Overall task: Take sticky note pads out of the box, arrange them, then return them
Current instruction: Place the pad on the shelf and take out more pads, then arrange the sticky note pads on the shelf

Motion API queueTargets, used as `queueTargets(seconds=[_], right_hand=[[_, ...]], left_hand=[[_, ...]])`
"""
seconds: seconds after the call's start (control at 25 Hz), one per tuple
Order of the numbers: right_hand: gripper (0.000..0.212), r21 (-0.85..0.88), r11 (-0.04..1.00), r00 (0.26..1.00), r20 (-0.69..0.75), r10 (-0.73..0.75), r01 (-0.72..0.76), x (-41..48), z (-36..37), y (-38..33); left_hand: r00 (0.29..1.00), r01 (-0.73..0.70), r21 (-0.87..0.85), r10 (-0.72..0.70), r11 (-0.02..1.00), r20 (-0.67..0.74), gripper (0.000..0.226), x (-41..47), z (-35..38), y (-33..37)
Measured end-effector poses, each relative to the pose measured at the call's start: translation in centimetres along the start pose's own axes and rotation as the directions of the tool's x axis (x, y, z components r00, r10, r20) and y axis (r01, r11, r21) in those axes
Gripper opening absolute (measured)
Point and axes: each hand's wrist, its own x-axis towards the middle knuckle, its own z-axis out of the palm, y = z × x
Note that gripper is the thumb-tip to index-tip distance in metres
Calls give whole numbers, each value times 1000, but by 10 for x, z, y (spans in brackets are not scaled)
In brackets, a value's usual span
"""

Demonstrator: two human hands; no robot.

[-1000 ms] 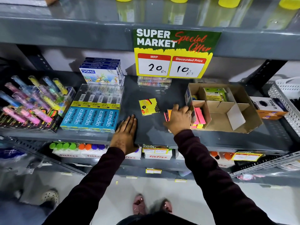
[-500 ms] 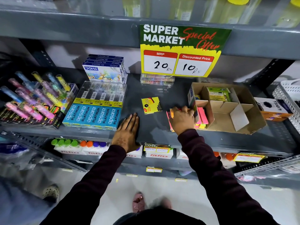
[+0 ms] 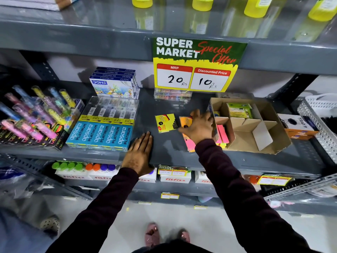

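A yellow sticky note pad lies flat on the grey shelf. Just to its right, my right hand grips an orange sticky note pad close to the shelf surface. A pink pad lies under my wrist. The open cardboard box stands to the right, with pink and yellow pads upright in its left compartment. My left hand rests flat on the shelf's front edge, fingers spread, holding nothing.
Blue Apsara pencil packs and Doms boxes sit left, with highlighters further left. A price sign hangs from the shelf above. A white perforated basket stands at the right.
My right hand has moved away from the box's left wall toward the yellow pad, carrying the orange pad with it. The left hand stays where it was.
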Motion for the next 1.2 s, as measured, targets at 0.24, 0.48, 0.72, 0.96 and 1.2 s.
queueTargets(seconds=[0.24, 0.48, 0.72, 0.96, 1.2], right_hand=[[79, -82, 997, 988, 154, 22, -10, 63, 3, -5], [76, -99, 995, 986, 168, 12, 5, 40, 5, -2], [75, -187, 982, 991, 125, 53, -29, -31, 7, 10], [76, -139, 986, 995, -11, -100, 97, -44, 16, -7], [70, -259, 934, 969, 99, -228, 246, -68, 60, -27]], left_hand=[[1000, -1, 9, 1, 1000, 19, 112, 1, 2, -2], [1000, -9, -14, 9, 1000, 0, 114, 0, 0, 0], [1000, 17, 20, -17, 1000, 10, 119, -1, 0, 1], [999, 18, 11, -18, 1000, 39, 116, 0, -2, 2], [999, 16, -10, -16, 1000, 32, 117, 0, -4, 3]])
